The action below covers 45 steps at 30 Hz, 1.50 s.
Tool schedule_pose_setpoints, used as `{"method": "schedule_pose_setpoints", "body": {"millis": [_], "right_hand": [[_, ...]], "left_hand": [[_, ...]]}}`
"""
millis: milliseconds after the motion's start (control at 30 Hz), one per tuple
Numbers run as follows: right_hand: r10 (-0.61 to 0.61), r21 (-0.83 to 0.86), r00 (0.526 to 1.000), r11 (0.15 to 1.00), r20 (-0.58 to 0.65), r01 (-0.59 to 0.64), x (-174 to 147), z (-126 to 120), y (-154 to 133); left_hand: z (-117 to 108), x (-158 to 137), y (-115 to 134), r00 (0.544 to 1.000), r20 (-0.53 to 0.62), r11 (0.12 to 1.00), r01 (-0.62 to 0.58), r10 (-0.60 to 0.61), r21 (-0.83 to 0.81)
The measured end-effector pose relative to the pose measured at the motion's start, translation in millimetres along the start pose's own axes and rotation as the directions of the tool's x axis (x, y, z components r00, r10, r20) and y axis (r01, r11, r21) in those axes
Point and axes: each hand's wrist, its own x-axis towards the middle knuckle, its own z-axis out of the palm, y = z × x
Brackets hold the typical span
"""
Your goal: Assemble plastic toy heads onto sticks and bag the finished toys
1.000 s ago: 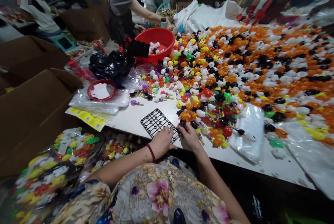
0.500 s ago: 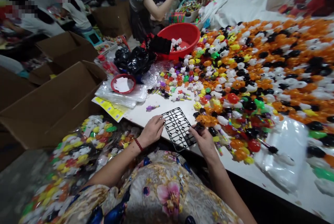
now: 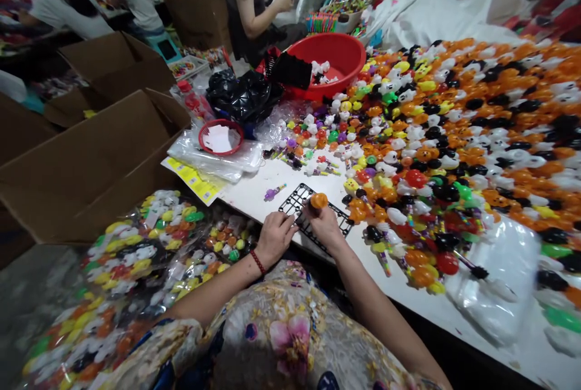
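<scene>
A black plastic grid with round holes lies at the table's front edge, tilted a little over it. My left hand, with a red bead bracelet at the wrist, is closed at the grid's near left side, its fingertips pinching the edge. Over the middle of the grid, my right hand is closed around a small piece with a shiny orange top. The lower part of that piece is hidden by my fingers. Just beyond the grid lies a small purple-topped stick.
Piles of small plastic figures cover the table's right side. A clear plastic bag stack lies at right. Behind stand a red basin and a small red basket. Cardboard boxes and filled bags are at left. A co-worker sits beyond.
My right hand has moved left from the grid's right edge to over its middle. It held a dark piece before and now holds an orange-topped one. My left hand has shifted slightly.
</scene>
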Motion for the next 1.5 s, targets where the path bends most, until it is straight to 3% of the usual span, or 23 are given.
{"method": "schedule_pose_setpoints", "body": {"millis": [133, 233, 367, 467, 600, 733, 1033, 1300, 1500], "right_hand": [[0.081, 0.06, 0.995, 0.995, 0.065, -0.085, 10.1, 18.5, 1.6], [0.103, 0.061, 0.994, 0.993, 0.042, -0.105, 14.9, 22.1, 0.1], [0.113, 0.12, 0.99, 0.985, 0.086, -0.123, 16.6, 17.2, -3.5], [0.094, 0.148, 0.982, 0.982, 0.164, -0.119, 15.0, 17.9, -3.7], [0.043, 0.037, 0.984, 0.998, 0.171, -0.05, 12.3, 25.6, -3.2], [0.002, -0.136, 0.988, 0.991, 0.155, 0.02, 11.5, 30.0, -5.0], [-0.085, -0.228, 0.978, 0.965, 0.191, 0.129, 6.7, 31.3, -8.6], [-0.157, -0.421, 0.96, 0.874, 0.23, 0.244, 2.5, 31.3, 3.0], [-0.186, -0.419, 0.944, 0.86, 0.272, 0.29, 1.3, 34.9, 1.1]], "left_hand": [[4.7, 4.5, 7.6, 0.997, 0.045, 0.998, 0.062, -0.063, 0.017], [1.7, 6.5, 5.9, 0.998, 0.036, 0.995, 0.061, -0.058, -0.085], [-11.3, 7.6, -11.7, 0.994, -0.055, 0.976, 0.084, -0.097, -0.202], [-19.1, 15.2, -28.7, 0.992, -0.029, 0.973, 0.117, -0.126, -0.196], [-19.4, 28.6, -39.1, 0.991, 0.068, 0.97, 0.123, -0.111, -0.209], [-15.7, 34.2, -38.2, 0.989, 0.068, 0.965, 0.144, -0.132, -0.218], [-16.8, 40.2, -40.2, 0.979, 0.122, 0.957, 0.189, -0.165, -0.219], [-14.3, 40.6, -39.7, 0.976, 0.14, 0.966, 0.192, -0.169, -0.172], [-20.3, 41.7, -41.0, 0.98, 0.15, 0.968, 0.162, -0.134, -0.191]]}}
